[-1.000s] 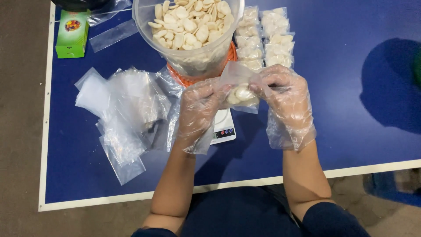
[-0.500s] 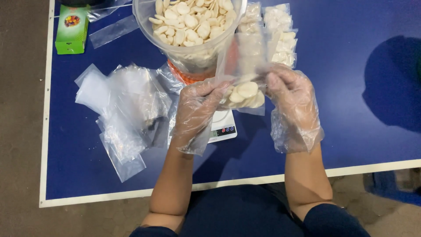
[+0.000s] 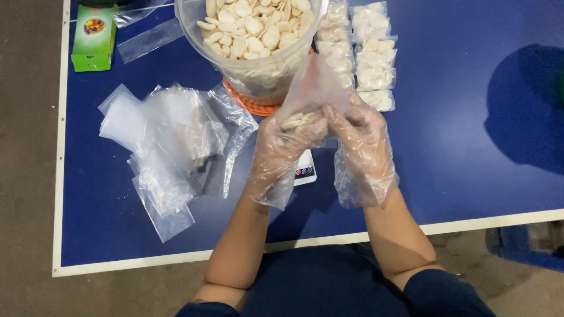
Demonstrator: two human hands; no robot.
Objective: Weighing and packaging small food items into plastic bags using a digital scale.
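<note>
Item: small clear bag [image 3: 310, 94] of pale flat chips, pinched between my gloved left hand [image 3: 281, 154] and right hand [image 3: 363, 147], top not visibly sealed. Just beyond: clear tub [image 3: 252, 64], mostly full of the same chips. Beyond-right: filled bags [image 3: 370, 53], rowed. Left: heap of empty bags [image 3: 170, 147]. Beneath: small scale [image 3: 305, 171].

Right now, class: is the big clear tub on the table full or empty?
Nearly full: the clear tub holds pale white pieces heaped close to its rim.
</note>
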